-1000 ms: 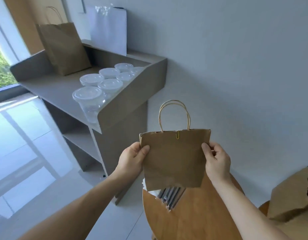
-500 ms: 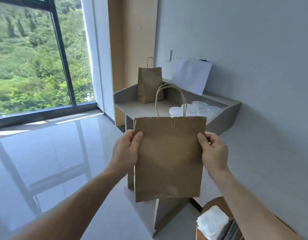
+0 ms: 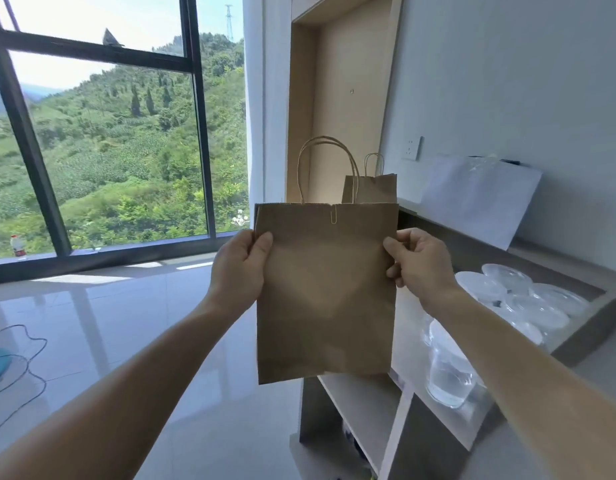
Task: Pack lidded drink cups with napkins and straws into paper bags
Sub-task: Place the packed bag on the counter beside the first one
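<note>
Two hands grip one flat paper bag (image 3: 325,289), held up in the air at centre frame. Left hand (image 3: 242,268) pinches the bag's left edge, thumb on the near face. Right hand (image 3: 417,268) pinches the right edge the same way, fingers curled behind. Bag unopened, faces pressed together, long axis upright, opening at top.

Lower right of frame, beyond the bag: lidded cups (image 3: 538,310) clustered on a grey shelf unit (image 3: 583,336). They lie on the right hand's side, so that hand is nearer. Judgement: the bag needs spreading open before any cup goes in.

Farther back on the shelf top, a second brown bag (image 3: 372,188) stands upright, its lower part hidden. Window (image 3: 109,150) fills the upper left. Napkins, straws: not in view.
</note>
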`<action>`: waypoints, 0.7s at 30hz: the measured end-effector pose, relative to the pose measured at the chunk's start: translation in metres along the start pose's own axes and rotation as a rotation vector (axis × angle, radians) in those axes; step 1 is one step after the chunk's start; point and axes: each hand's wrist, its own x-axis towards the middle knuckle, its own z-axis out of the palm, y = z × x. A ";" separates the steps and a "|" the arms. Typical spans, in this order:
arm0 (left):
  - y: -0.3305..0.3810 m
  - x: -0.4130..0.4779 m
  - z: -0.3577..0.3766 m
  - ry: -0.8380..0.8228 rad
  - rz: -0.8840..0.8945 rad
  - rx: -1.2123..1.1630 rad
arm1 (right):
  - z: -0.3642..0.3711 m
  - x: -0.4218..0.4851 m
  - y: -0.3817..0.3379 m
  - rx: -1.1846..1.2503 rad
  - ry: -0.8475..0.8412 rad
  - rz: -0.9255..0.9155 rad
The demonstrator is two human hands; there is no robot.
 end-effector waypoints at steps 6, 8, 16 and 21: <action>-0.018 0.081 0.037 0.061 0.011 0.089 | 0.025 0.104 0.011 0.004 -0.086 0.012; -0.025 0.105 0.049 0.067 0.008 0.096 | 0.033 0.135 0.015 -0.035 -0.099 0.022; -0.056 0.204 0.091 0.007 0.056 0.066 | 0.072 0.253 0.045 -0.058 -0.080 0.047; -0.092 0.273 0.123 -0.051 0.083 0.079 | 0.097 0.324 0.077 -0.095 -0.030 0.092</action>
